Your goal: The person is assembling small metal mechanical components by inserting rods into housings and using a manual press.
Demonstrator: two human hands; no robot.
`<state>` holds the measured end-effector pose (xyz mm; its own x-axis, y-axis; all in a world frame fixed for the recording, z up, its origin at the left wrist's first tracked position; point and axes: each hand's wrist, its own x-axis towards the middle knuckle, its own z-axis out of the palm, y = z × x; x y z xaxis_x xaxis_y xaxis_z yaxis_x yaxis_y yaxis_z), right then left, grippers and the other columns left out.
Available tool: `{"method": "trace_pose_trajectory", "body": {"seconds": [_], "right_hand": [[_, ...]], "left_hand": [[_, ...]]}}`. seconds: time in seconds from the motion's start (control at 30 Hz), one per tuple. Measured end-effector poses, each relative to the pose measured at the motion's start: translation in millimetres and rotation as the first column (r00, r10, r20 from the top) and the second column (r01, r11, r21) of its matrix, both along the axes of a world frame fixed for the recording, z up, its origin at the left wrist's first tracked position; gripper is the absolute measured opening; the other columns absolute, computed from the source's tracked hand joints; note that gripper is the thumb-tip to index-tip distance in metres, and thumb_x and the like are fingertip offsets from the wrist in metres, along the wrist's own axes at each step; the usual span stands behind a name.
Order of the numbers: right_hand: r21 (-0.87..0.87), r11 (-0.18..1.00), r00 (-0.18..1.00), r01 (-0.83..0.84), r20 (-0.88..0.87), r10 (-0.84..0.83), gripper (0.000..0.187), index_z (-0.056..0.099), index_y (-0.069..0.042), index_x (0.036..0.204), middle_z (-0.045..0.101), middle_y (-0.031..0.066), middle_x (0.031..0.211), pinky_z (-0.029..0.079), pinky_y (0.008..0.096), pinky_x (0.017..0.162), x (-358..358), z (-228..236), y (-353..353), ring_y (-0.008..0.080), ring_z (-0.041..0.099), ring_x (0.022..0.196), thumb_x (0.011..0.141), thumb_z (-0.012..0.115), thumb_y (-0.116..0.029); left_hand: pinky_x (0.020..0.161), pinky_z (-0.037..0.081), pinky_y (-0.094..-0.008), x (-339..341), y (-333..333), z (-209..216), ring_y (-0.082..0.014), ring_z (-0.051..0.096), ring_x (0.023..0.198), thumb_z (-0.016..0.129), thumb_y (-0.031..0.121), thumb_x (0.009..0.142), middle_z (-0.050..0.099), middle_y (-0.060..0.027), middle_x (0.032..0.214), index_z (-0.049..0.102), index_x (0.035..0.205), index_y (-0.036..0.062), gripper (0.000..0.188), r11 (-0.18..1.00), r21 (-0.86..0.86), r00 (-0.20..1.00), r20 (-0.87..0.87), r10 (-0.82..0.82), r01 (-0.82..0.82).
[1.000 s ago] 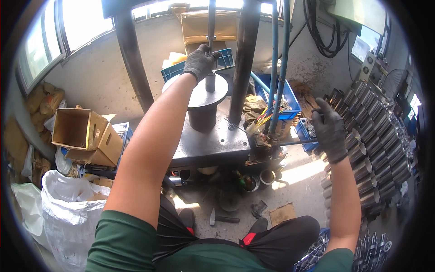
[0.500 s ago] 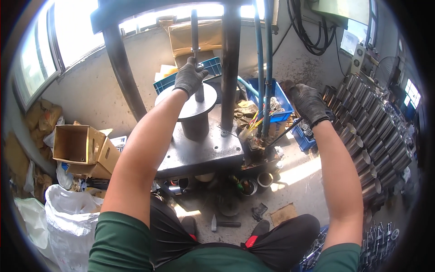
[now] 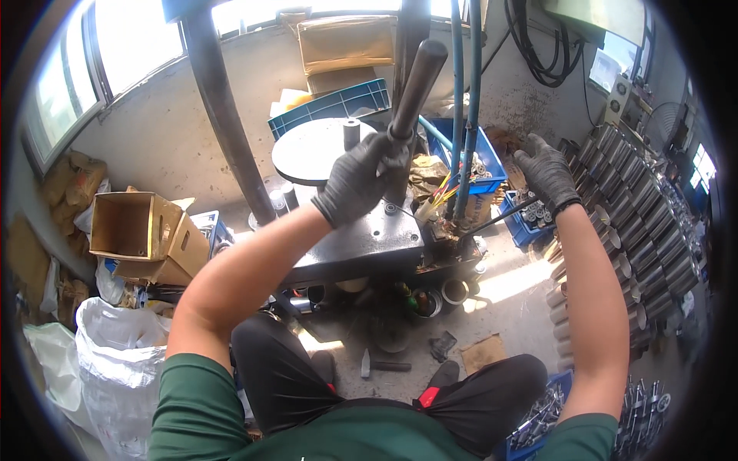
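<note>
My left hand [image 3: 357, 178], in a dark grey glove, is closed around a steel rod [image 3: 419, 88] with a thick dark upper part. The rod leans up and to the right, off a round metal plate [image 3: 307, 150]. A short hollow post [image 3: 351, 132] stands on that plate, just beyond my left hand. Over to the right my gloved right hand [image 3: 550, 175] is raised, its thumb and fingers apart. It is close to the end of a thin dark lever [image 3: 503, 218], and I see nothing in its grasp.
The press's steel columns [image 3: 219, 115] and blue hoses [image 3: 463, 115] rise around the plate. Blue bins [image 3: 483, 157] of small metal parts stand to the right, beside stacked metal tubes [image 3: 626, 200]. A hammer [image 3: 384, 366] lies between my feet. Cardboard boxes [image 3: 146, 230] and a white sack [image 3: 119, 369] are left.
The rod stood upright over the plate; my left hand has brought it right and nearer, tilting it. The short post now shows bare on the plate. My right hand's fingers have spread.
</note>
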<state>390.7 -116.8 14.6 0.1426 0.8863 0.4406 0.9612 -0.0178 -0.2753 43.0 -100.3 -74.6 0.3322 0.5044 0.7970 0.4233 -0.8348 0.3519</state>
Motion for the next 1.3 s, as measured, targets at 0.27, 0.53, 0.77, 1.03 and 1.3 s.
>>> {"method": "trace_pose_trajectory", "body": {"seconds": [0.27, 0.53, 0.77, 1.03, 1.3], "right_hand": [[0.027, 0.983, 0.966, -0.183, -0.183, 0.184, 0.046, 0.064, 0.002, 0.135, 0.072, 0.0156, 0.093, 0.057, 0.0365, 0.082, 42, -50, -56, 0.021, 0.07, 0.086, 0.098, 0.066, -0.025], [0.168, 0.954, 0.724, -0.247, -0.623, 0.297, 0.042, 0.059, -0.002, 0.142, 0.058, 0.0, 0.087, 0.046, 0.0236, 0.061, 47, -115, -139, 0.0051, 0.051, 0.071, 0.1, 0.062, -0.005], [0.309, 0.926, 0.683, -0.215, -0.631, 0.369, 0.043, 0.057, -0.001, 0.145, 0.066, 0.0035, 0.1, 0.051, 0.0239, 0.072, 9, -130, -147, 0.007, 0.059, 0.083, 0.103, 0.065, -0.009], [0.39, 0.921, 0.613, 0.012, -0.73, 0.301, 0.066, 0.047, -0.004, 0.151, 0.07, 0.007, 0.116, 0.052, 0.0296, 0.09, 10, -175, -174, 0.016, 0.065, 0.105, 0.096, 0.077, -0.023], [-0.261, 0.857, -0.276, -0.445, -0.87, -0.409, 0.087, 0.038, -0.018, 0.156, 0.057, 0.0158, 0.14, 0.054, 0.0486, 0.099, -101, -327, -241, 0.034, 0.065, 0.118, 0.092, 0.068, -0.068]], "left_hand": [[0.094, 0.054, -0.0359, 5, -159, -188, -0.0177, 0.062, 0.1, 0.073, 0.018, 0.101, 0.059, -0.0061, 0.106, 0.038, 0.143, 0.0112, 0.055, 0.484, -0.584, 0.723, 0.671, -0.165, 0.652], [0.075, 0.056, -0.0324, -22, -138, -202, -0.0128, 0.063, 0.082, 0.072, 0.04, 0.101, 0.062, -0.0027, 0.09, 0.05, 0.119, 0.0102, 0.041, 0.354, -0.634, 0.588, 0.772, 0.241, 0.687], [0.062, 0.059, -0.0365, -48, -87, -183, -0.0187, 0.066, 0.07, 0.065, 0.028, 0.103, 0.062, -0.0051, 0.084, 0.052, 0.114, 0.0118, 0.023, 0.216, -0.699, 0.54, 0.68, 0.497, 0.681], [0.066, 0.059, -0.0341, -38, -115, -202, -0.0168, 0.065, 0.074, 0.066, 0.028, 0.103, 0.062, -0.0043, 0.088, 0.052, 0.117, 0.0087, 0.027, 0.185, -0.723, 0.585, 0.66, 0.47, 0.666], [0.085, 0.056, -0.0313, -4, -194, -194, -0.0132, 0.066, 0.096, 0.067, 0.043, 0.104, 0.066, -0.0094, 0.111, 0.049, 0.14, 0.0017, 0.057, 0.087, -0.901, 0.906, 0.421, -0.054, 0.424]]}}
